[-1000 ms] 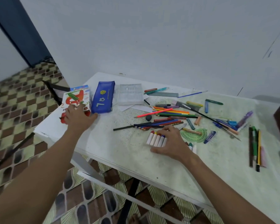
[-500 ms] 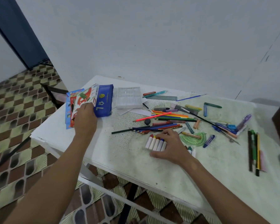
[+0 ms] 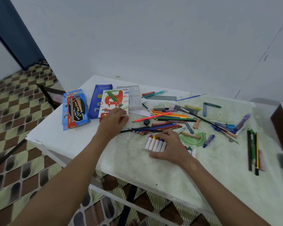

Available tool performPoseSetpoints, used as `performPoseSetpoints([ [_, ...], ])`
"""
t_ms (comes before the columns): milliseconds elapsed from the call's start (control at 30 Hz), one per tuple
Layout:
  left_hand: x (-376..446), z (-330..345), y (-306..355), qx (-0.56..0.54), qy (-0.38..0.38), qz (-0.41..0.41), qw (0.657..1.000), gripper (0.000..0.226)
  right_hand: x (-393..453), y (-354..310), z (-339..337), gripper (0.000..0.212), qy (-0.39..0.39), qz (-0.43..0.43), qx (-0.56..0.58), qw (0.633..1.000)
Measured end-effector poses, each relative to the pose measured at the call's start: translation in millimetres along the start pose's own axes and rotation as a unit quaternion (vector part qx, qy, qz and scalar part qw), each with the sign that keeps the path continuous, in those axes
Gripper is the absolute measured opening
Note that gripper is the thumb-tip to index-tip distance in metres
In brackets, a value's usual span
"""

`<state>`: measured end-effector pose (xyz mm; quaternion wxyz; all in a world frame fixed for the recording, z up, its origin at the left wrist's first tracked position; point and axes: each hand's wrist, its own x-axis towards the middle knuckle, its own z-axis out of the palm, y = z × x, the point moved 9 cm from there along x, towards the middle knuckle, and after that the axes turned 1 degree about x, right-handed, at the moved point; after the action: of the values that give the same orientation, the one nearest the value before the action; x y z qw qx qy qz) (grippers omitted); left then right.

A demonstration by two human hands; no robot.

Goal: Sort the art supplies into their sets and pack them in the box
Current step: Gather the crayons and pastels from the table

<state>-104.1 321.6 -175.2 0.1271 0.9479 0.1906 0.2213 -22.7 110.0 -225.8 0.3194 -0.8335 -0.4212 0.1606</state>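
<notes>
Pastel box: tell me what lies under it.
The pastel box, gripped by the left hand, covers part of the blue pouch and the clear tray. Anything else beneath is hidden. The right hand rests on the crayons.

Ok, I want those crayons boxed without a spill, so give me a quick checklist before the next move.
1. Pastel box in hand: ok, the left hand holds its near end, carried over beside the crayons.
2. Box open: cannot tell, the hand covers that end.
3. Crayons gathered: ok, lined up side by side under the right hand.
4. Whole set together: not ok, more crayons lie past the wrist.
5. Space between box and crayons: not ok, coloured pencils lie there.
</notes>
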Motion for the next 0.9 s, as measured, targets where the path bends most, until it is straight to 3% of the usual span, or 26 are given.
performPoseSetpoints([
  [167, -17, -54, -103, 0.007, 0.112, -0.217, 0.97, 0.038, 0, 1, 0, 0.093, -0.002, 0.012, -0.017, 1.0],
  [267, -37, -62, -160, 0.051, 0.09, -0.332, 0.938, 0.056, 0, 2, 1, 0.095, -0.007, 0.021, -0.019, 1.0],
  [367, -51, -51, -184, 0.061, 0.018, -0.396, 0.916, 0.078, 0, 0, 1, 0.093, -0.015, 0.022, -0.026, 0.999],
  [500, -57, -41, -185, 0.061, -0.002, -0.409, 0.911, 0.081, -1, -1, 0, 0.095, -0.025, 0.027, -0.029, 0.999],
  [633, -59, -53, -165, -0.022, 0.073, -0.406, 0.911, 0.083, -4, -5, -1, 0.098, -0.037, 0.024, -0.055, 0.998],
  [767, -55, -85, -125, -0.081, 0.176, -0.323, 0.926, 0.076, -11, -3, -6, 0.098, -0.053, 0.034, -0.108, 0.992],
  [900, -40, -81, -68, -0.144, 0.127, -0.207, 0.959, 0.062, -17, 2, -14, 0.096, -0.067, 0.05, -0.116, 0.99],
])
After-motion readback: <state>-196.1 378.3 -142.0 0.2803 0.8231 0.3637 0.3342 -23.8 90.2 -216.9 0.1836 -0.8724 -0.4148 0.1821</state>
